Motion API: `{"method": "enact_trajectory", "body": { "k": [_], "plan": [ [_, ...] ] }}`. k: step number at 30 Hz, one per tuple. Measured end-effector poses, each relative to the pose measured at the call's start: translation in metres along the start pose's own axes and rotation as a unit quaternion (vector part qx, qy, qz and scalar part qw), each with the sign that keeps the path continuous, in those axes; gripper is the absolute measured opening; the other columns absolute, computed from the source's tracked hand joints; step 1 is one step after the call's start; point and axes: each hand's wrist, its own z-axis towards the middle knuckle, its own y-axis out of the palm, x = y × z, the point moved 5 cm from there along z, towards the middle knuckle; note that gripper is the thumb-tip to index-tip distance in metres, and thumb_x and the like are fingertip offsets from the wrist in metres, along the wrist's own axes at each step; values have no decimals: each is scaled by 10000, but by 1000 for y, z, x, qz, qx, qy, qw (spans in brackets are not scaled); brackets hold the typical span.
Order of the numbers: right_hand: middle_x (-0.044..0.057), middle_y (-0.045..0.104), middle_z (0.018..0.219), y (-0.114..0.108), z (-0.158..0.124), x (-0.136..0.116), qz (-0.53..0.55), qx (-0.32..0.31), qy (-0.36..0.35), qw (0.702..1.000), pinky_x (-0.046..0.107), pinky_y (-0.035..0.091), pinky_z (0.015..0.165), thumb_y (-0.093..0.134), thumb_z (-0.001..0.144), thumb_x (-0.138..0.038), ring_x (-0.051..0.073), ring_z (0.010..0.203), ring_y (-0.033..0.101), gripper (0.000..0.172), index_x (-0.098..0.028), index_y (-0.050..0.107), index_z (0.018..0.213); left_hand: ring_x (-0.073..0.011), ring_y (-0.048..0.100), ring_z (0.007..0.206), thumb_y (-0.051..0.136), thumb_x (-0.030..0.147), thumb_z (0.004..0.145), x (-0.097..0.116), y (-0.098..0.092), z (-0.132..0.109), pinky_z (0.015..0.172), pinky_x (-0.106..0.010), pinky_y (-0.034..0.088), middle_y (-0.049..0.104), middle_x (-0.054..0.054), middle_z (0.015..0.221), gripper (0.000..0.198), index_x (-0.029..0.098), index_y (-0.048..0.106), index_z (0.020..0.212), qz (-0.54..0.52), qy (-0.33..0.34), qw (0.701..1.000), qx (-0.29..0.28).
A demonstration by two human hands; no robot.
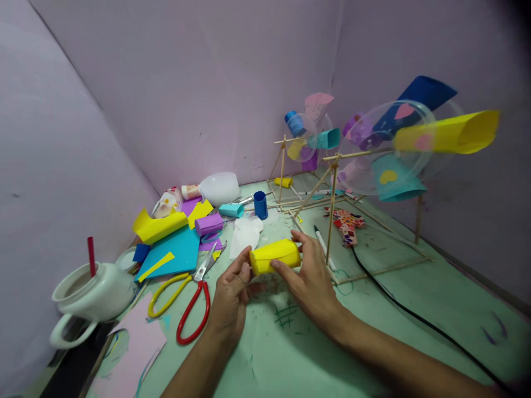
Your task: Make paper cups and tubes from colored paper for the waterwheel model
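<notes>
Between my two hands is a yellow paper tube (275, 256), lying sideways just above the table with a seam along its front. My left hand (232, 290) pinches its left end with thumb and fingers. On the right end, my right hand (313, 276) grips it, thumb across the front and fingers behind. Left of my left hand lie scissors (199, 287) with one red and one yellow handle, blades parted. Beyond the tube are a white scrap of paper (244, 235), a purple paper tube (209, 224), a teal tube (231, 210) and an upright blue tube (260, 205).
Two stick frames (332, 215) bear wheels of clear discs and coloured paper cups at right. A glue gun (347, 224) trails a black cord (415, 309). A white teapot-like pot (97, 293), teal sheet (178, 257) and pink paper (139, 342) lie left; a white bottle (219, 188) behind.
</notes>
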Motion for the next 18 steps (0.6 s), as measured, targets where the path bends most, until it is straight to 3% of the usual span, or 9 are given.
{"method": "enact_trajectory", "body": {
  "k": [3,5,8,12,18],
  "plan": [
    [87,518,1014,0,0,6,79,7,110,991,456,452,815,724,591,-340,265,927,530,586,-184,420,1067,-178,604,888,661,264,739,-3,2,0,668,-255,521,629,-63,1080,431,189,579,1156,3,-5,1000,-1],
    [61,518,986,1,0,7,162,8,146,976,409,483,769,744,563,-302,233,881,553,580,-203,409,1026,-182,608,883,641,263,755,-2,1,0,665,-265,530,631,-69,1079,410,185,579,1153,-2,-9,1000,5],
    [41,542,991,-1,1,3,266,20,118,957,369,484,789,713,603,-226,194,883,566,501,-220,410,1002,-195,614,874,568,257,806,-1,0,1,637,-286,543,633,-93,1082,333,160,591,1124,-34,-20,999,17],
    [29,601,952,-5,-1,-2,323,23,81,943,358,481,794,666,657,-165,163,836,585,374,-222,442,952,-216,623,871,484,232,848,-3,2,1,668,-331,554,641,-118,1053,283,125,610,1079,-89,-47,995,11],
    [34,661,867,-7,0,0,337,13,157,928,365,491,765,708,609,-207,179,811,613,378,-202,490,917,-221,629,890,506,149,820,-2,2,0,752,-359,546,661,-110,1018,233,119,622,1020,-87,-31,996,19]
  ]
}}
